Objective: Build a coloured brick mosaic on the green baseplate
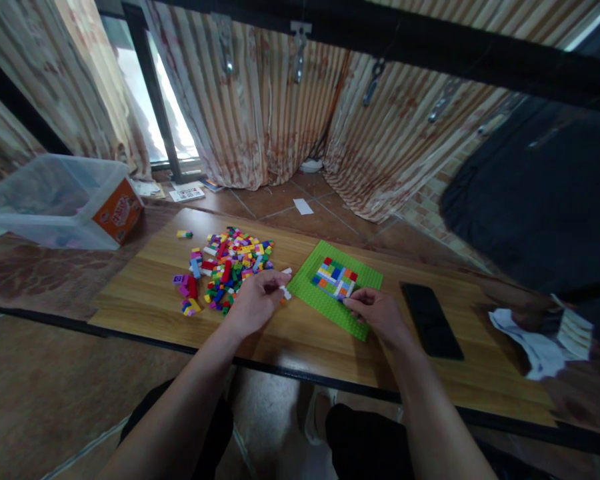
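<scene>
My left hand (pixel 257 300) is closed in a pinch between the brick pile and the green baseplate (pixel 325 308), with a white toy brick (pixel 285 292) at its fingertips. My right hand (pixel 377 312) has thumb and forefinger pressed together at the near right edge of a multicoloured brick panel (pixel 335 275). That panel sits on the baseplate, its bricks red, blue, white, green, orange and yellow. Whatever lies between the right fingertips is too small to make out. Left of my left hand spreads a pile of loose toy bricks (pixel 235 263) in many colours.
A dark phone-like slab (pixel 431 321) lies on the wooden table (pixel 145 293), right of the baseplate. Crumpled white paper (pixel 530 343) is at the far right. A clear plastic bin (pixel 65 200) with an orange label stands at the left. Striped curtains (pixel 270 113) hang behind.
</scene>
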{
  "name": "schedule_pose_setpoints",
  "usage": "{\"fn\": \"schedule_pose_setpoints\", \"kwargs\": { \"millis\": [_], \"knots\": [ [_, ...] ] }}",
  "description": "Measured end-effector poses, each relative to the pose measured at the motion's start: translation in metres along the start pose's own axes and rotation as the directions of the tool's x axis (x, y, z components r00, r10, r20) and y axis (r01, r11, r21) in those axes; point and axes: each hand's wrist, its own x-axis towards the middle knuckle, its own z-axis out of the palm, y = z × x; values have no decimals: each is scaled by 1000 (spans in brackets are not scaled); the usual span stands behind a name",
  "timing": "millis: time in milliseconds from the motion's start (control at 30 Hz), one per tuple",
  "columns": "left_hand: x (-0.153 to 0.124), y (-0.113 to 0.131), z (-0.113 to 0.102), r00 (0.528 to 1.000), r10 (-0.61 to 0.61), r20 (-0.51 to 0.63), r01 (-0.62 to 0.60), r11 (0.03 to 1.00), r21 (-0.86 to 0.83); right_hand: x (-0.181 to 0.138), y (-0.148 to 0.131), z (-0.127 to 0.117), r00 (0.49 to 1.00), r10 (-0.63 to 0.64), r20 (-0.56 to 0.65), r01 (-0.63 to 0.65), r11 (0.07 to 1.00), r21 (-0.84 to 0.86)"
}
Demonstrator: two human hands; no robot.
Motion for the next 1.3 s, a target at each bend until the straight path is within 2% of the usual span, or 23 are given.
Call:
{"fn": "schedule_pose_setpoints", "kwargs": {
  "millis": [67, 133, 200, 233, 300, 400, 500, 667, 800, 900, 967, 1033, 1100, 1200, 1300],
  "knots": [
    [0, -1, -1, 1000, -7, -15, 7, 1000, -3, 1, 2, -7, 999, -30, -18, 31, 999, 18],
    [1, -1, -2, 1000, -3, -12, 3, 1000, -3, 5, 5, -13, 985, -100, -138, 102, 995, 3],
    [1, 0, -2, 1000, 4, -3, -4, 1000, -5, 12, 9, -17, 941, -212, -263, 190, 976, -107],
    [1, 0, -2, 1000, 5, -1, -5, 1000, -5, 16, 11, -18, 918, -276, -285, 227, 954, -194],
    [1, 1, -2, 1000, 1, -5, -1, 1000, 4, 23, 14, -18, 891, -391, -230, 290, 881, -373],
    [1, 1, -2, 1000, 3, -14, -3, 1000, 27, 31, 18, -14, 887, -455, -75, 352, 773, -528],
    [1, 0, -2, 1000, 19, -7, -18, 999, 43, 33, 20, -11, 890, -455, 22, 379, 711, -593],
    [3, -4, -8, 998, 64, 7, -64, 993, 94, 29, 17, -14, 903, -427, 37, 343, 668, -660],
    [5, -8, -17, 993, 79, -89, -68, 990, 126, 16, 8, -19, 955, -298, -8, 205, 676, -708],
    [6, -11, -24, 986, 55, -155, -34, 990, 134, 0, 3, -27, 982, -184, -46, 83, 634, -769],
    [7, -13, -27, 982, 61, -178, -35, 989, 147, -9, 3, -32, 991, -129, -33, 50, 594, -803],
    [7, -15, -29, 980, 84, -180, -55, 986, 158, -15, 3, -34, 991, -131, -30, 50, 568, -821],
    [7, -17, -29, 980, 106, -170, -79, 984, 157, -17, 1, -32, 971, -238, -9, 131, 562, -817],
    [6, -18, -28, 979, 112, -171, -88, 986, 144, -13, -1, -22, 884, -441, 153, 395, 531, -750],
    [6, -15, -28, 978, 94, -186, -68, 988, 140, -2, -3, -8, 821, -473, 321, 551, 505, -665]
  ]
}}
